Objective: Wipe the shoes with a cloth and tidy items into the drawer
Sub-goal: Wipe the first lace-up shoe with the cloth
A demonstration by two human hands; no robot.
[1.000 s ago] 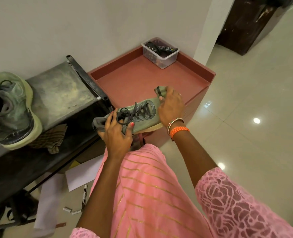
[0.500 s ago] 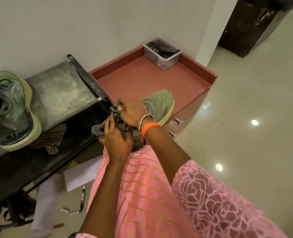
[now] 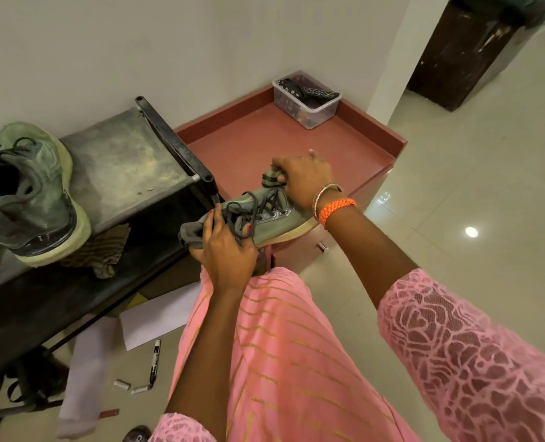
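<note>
1. The left hand (image 3: 223, 247) comes up from the pink dress and wraps around the heel end of a grey-green shoe (image 3: 258, 218). Its fingers (image 3: 215, 220) are curled over the collar, the thumb is hooked into the loose dark laces, and the back of the hand faces up.
2. The right hand (image 3: 303, 178) reaches in from four o'clock, forearm slanting up across the lap and wrist bent down, with an orange band (image 3: 336, 210) and thin bangles on it. Its fingers are curled and bunched around a folded grey cloth (image 3: 271, 178), pinching it down against the toe end of the shoe.
3. The shoe is held in the air over the front edge of the red-brown table (image 3: 264, 138), just above the person's lap. Its long axis runs from about eight o'clock at the heel to two o'clock at the toe. The laced top faces up and slightly toward the person, and the pale sole shows along the lower side.
4. At nine o'clock a second shoe (image 3: 31, 193), dusty green with a thick pale sole, sits on a dark metal rack (image 3: 118, 167), heel toward the viewer. A striped brown rag (image 3: 100, 250) lies half tucked under it.
5. At one o'clock, in the table's far corner, stands a clear plastic box (image 3: 309, 114) holding remotes.
6. On the floor at seven o'clock lie white papers (image 3: 156, 317), a marker (image 3: 155, 358) and two small batteries (image 3: 130, 387).
</note>
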